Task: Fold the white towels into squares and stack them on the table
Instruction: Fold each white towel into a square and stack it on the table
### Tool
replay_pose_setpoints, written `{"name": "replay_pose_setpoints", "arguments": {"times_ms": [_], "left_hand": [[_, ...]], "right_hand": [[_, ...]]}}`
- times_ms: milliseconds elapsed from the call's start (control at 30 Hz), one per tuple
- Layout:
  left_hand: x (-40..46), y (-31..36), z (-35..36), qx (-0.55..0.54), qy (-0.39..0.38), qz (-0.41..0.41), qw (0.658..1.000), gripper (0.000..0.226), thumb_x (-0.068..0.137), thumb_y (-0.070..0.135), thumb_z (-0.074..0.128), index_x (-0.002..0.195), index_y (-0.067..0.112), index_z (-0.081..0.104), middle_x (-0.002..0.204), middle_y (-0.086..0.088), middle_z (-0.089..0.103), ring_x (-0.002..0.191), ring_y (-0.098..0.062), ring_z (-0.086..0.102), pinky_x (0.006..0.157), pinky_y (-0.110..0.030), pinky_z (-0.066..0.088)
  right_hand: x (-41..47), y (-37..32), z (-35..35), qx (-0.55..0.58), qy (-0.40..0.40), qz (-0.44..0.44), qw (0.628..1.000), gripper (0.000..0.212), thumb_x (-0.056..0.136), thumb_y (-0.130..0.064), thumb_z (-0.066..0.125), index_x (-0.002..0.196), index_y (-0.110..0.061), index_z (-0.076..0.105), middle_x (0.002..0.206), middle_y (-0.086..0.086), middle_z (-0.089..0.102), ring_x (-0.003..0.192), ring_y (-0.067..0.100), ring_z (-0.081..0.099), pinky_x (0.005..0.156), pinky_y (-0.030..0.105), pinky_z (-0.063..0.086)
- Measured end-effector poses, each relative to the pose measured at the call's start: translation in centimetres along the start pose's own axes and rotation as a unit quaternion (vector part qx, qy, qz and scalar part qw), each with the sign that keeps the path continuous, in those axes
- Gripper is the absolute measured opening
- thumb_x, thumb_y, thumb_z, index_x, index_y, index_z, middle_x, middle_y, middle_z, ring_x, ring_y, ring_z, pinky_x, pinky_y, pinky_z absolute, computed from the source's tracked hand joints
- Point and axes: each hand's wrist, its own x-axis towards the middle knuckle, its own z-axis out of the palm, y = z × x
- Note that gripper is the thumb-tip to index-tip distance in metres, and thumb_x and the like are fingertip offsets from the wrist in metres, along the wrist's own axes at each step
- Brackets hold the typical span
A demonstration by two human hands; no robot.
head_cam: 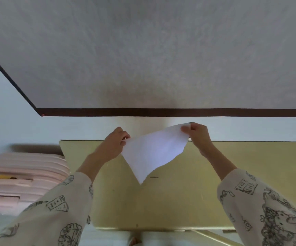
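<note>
A wide grey speckled table (pixel 161 50) with a dark brown edge band fills the upper half of the view, and its near edge runs straight across the middle. Below it lies a pale blue-grey floor (pixel 10 125). Closer in sits a lower yellow-green surface (pixel 232 174), smooth and faintly scuffed, with a few small dark marks on it. At the far left, partly blurred, is a pink ribbed object (pixel 24 174) with something yellow lying on it; what it is cannot be told.

A white towel (pixel 152 151) hangs in the air above the yellow-green surface, short of the grey table, stretched between both hands and drooping to a point below. The left hand (pixel 116 142) pinches its left corner with curled fingers. The right hand (pixel 198 135) pinches the upper right corner between thumb and fingers. Both sleeves (pixel 268 206) are cream with black line drawings.
</note>
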Motion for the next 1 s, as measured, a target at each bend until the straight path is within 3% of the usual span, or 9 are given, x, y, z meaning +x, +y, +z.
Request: {"name": "replay_pose_setpoints", "arguments": {"times_ms": [133,300,367,467,533,633,800,900,1000], "left_hand": [[1.1,-2.1,-0.7,0.000,0.036,-0.003,0.999,0.020,0.093,0.013,0.048,0.106,0.006,0.061,0.096,0.002,0.046,0.085,-0.013,0.047,0.076,-0.021,0.032],[-0.1,-3.3,2.3,0.011,0.003,0.001,1.000,0.013,0.091,0.019,0.053,0.091,0.012,0.064,0.087,-0.001,0.058,0.081,-0.020,0.054,0.068,-0.029,0.036],[-1.3,-3.9,4.9,0.036,-0.039,0.001,0.999,0.017,0.092,0.019,0.052,0.100,0.013,0.066,0.094,-0.003,0.062,0.091,-0.022,0.054,0.074,-0.030,0.038],[-3.9,-5.4,9.4,0.066,-0.151,-0.015,0.986,0.028,0.094,0.013,0.046,0.114,0.017,0.064,0.109,-0.002,0.061,0.104,-0.019,0.051,0.088,-0.030,0.039],[-5.6,-6.2,12.2,0.064,-0.226,-0.035,0.971,0.030,0.093,0.009,0.043,0.114,0.017,0.063,0.109,-0.003,0.059,0.105,-0.020,0.051,0.088,-0.030,0.038],[-7.1,-6.8,15.3,0.013,-0.275,-0.078,0.958,0.026,0.090,0.005,0.044,0.104,0.008,0.065,0.099,-0.005,0.060,0.101,-0.024,0.055,0.083,-0.029,0.039],[-5.9,-7.2,17.2,-0.078,-0.231,-0.156,0.957,0.015,0.090,0.013,0.055,0.097,0.008,0.067,0.088,0.002,0.060,0.084,-0.014,0.054,0.061,-0.007,0.034],[-4.1,-8.0,17.5,-0.120,-0.177,-0.203,0.956,0.012,0.087,0.018,0.062,0.092,0.009,0.067,0.083,0.002,0.060,0.078,-0.013,0.052,0.059,-0.007,0.032],[-2.0,-8.9,18.0,-0.166,-0.124,-0.227,0.952,0.007,0.085,0.020,0.065,0.085,0.013,0.064,0.074,0.006,0.059,0.073,-0.013,0.052,0.062,-0.013,0.036]], "right_hand": [[0.7,-0.9,0.8,-0.080,0.014,-0.058,0.995,0.015,0.090,-0.016,0.054,0.087,-0.009,0.068,0.078,0.000,0.061,0.072,0.014,0.049,0.063,0.024,0.036],[-0.3,3.3,1.1,-0.118,-0.031,-0.035,0.992,0.022,0.091,-0.018,0.052,0.079,-0.002,0.062,0.071,0.003,0.055,0.068,0.015,0.044,0.063,0.027,0.033],[-1.3,6.4,1.2,-0.134,-0.070,-0.013,0.988,0.017,0.090,-0.016,0.056,0.079,-0.009,0.066,0.073,-0.002,0.059,0.072,0.012,0.050,0.062,0.023,0.036],[-3.4,11.2,1.5,-0.175,-0.143,0.057,0.973,0.017,0.090,-0.018,0.058,0.096,-0.010,0.072,0.089,0.000,0.068,0.087,0.011,0.058,0.068,0.019,0.038],[-4.6,14.4,1.8,-0.210,-0.190,0.104,0.953,0.019,0.091,-0.018,0.058,0.099,-0.008,0.072,0.101,0.005,0.070,0.097,0.017,0.061,0.074,0.021,0.037],[-5.7,18.0,2.2,-0.220,-0.215,0.160,0.938,0.020,0.091,-0.019,0.057,0.099,-0.007,0.071,0.109,0.010,0.069,0.107,0.022,0.061,0.078,0.024,0.041],[-4.7,21.0,2.9,-0.192,-0.187,0.212,0.940,0.029,0.094,-0.022,0.053,0.100,0.002,0.067,0.103,0.019,0.068,0.098,0.031,0.061,0.073,0.026,0.039],[-2.8,21.9,3.7,-0.134,-0.138,0.212,0.958,0.019,0.092,-0.018,0.056,0.099,-0.006,0.070,0.098,0.011,0.068,0.089,0.023,0.060,0.087,0.040,0.048],[-0.7,22.7,4.7,-0.084,-0.078,0.220,0.969,0.017,0.089,-0.014,0.059,0.100,-0.010,0.071,0.095,0.006,0.067,0.088,0.016,0.058,0.088,0.039,0.048]]}}
